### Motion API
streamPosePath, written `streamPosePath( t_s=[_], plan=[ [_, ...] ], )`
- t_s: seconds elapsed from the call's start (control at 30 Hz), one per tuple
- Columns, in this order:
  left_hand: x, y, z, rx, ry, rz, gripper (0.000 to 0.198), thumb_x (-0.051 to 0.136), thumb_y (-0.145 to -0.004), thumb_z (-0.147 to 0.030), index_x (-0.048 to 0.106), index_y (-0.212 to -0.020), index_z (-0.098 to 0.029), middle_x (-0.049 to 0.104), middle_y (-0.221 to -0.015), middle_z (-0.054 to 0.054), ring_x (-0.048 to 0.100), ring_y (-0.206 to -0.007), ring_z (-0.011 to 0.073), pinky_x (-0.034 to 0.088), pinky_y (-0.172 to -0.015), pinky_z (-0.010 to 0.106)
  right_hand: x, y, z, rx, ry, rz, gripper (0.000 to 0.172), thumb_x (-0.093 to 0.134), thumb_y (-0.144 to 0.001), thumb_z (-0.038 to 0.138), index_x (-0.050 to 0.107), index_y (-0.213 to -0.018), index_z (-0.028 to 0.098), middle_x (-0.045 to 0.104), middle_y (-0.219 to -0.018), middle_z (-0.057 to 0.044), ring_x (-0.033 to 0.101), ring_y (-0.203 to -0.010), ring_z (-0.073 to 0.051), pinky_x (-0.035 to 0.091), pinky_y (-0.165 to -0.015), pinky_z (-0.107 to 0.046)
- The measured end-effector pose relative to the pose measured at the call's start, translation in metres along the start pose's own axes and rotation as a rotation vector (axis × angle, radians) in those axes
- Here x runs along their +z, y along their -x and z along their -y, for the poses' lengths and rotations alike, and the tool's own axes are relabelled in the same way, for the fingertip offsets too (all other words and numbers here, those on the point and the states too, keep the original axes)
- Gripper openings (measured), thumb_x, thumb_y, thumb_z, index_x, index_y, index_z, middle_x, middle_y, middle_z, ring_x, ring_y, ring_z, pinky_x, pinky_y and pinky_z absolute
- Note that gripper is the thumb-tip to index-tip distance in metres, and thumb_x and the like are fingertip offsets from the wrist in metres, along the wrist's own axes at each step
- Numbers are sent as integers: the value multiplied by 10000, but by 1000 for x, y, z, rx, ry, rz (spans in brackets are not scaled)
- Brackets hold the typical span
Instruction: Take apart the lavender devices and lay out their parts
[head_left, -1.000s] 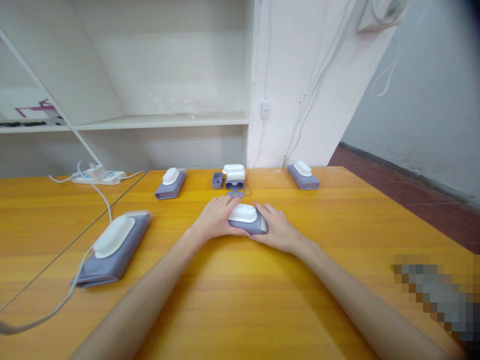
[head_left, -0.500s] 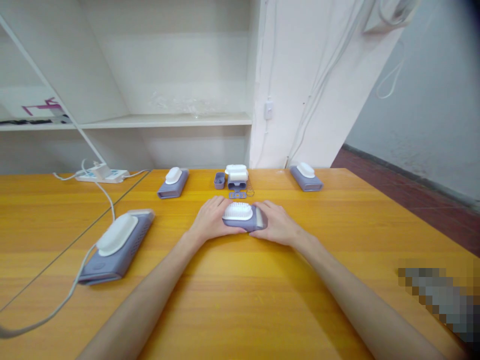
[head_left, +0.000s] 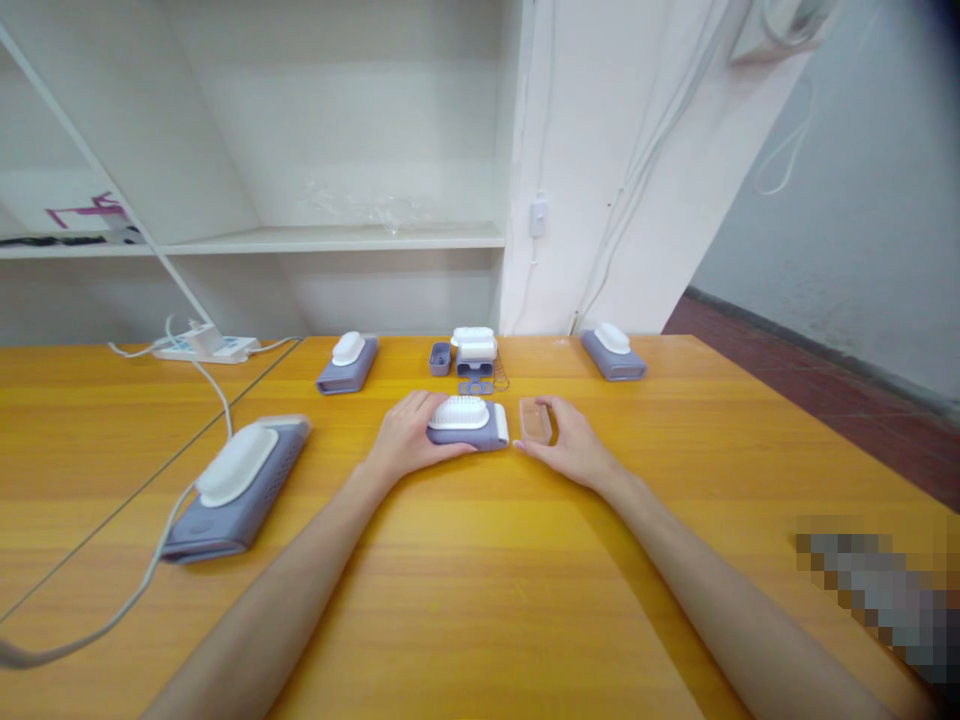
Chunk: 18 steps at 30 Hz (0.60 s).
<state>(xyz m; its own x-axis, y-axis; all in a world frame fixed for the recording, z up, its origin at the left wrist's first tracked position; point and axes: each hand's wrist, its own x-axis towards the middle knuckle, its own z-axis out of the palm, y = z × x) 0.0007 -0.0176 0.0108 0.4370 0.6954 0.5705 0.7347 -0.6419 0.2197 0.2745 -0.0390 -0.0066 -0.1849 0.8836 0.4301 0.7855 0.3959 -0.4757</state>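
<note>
At the table [head_left: 480, 590], a purple device [head_left: 476, 436] juts rightward from the left grip [head_left: 403, 438].

Over there, a white power strip [head_left: 231, 350] is lying back and left of the left-hand grip [head_left: 405, 435], while clear plastic [head_left: 394, 214] is sitting on the shelf [head_left: 337, 241] beyond.

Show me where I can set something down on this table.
Bare wooden table lies between the forearms, nearer than the bristled device. Another patch lies right of the right hand, between the far-right device and pixelated area. Crowded: back centre, around the loose parts, and the left side, with another device and white cable.
</note>
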Motion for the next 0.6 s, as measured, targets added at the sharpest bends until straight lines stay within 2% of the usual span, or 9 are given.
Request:
streamPosePath(
  t_s=[0.1, 0.23, 0.33, 0.43, 0.6],
  plan=[
    [0, 0, 0, 20, -7, 9, 636, 611, -647, -663, 518, -1077, -203, 591, -988, 82, 564, -929, 248, 452, -817, 364, -2, 1, 6, -103, 131, -23, 699, 615, -724, 552, 399, -1274, 179, 501, -1255, -138, 443, -1177, -292, 301, -1005, -481],
    [1, 0, 0, 47, -22, 0, 634, 608, -648, -663, 521, -1068, -196, 593, -981, 90, 563, -927, 257, 452, -819, 378, -6, 2, 22, -222, 239, -17, 607, 517, -816, 459, 361, -1328, 174, 463, -1320, -132, 364, -1250, -287, 103, -1074, -547],
    [2, 1, 0, 76, -41, -11, 630, 605, -646, -666, 524, -1040, -181, 592, -969, 101, 559, -920, 264, 449, -819, 391, -5, 2, 33, -290, 249, 29, 625, 511, -816, 470, 355, -1339, 166, 467, -1323, -126, 341, -1267, -286, 22, -1078, -566],
    [4, 2, 0, 101, -50, -30, 630, 607, -643, -666, 523, -1027, -173, 588, -976, 114, 554, -931, 271, 446, -829, 401, -1, 2, 36, -336, 249, 71, 687, 555, -774, 535, 380, -1324, 164, 495, -1296, -128, 364, -1246, -293, 6, -1075, -569],
    [4, 4, 0, 128, -42, -47, 633, 625, -640, -648, 520, -1052, -179, 589, -1010, 122, 547, -969, 276, 440, -864, 416, 4, 0, 37, -337, 247, 67, 694, 573, -778, 524, 371, -1328, 153, 509, -1271, -128, 401, -1204, -274, 52, -1081, -542]
  ],
)
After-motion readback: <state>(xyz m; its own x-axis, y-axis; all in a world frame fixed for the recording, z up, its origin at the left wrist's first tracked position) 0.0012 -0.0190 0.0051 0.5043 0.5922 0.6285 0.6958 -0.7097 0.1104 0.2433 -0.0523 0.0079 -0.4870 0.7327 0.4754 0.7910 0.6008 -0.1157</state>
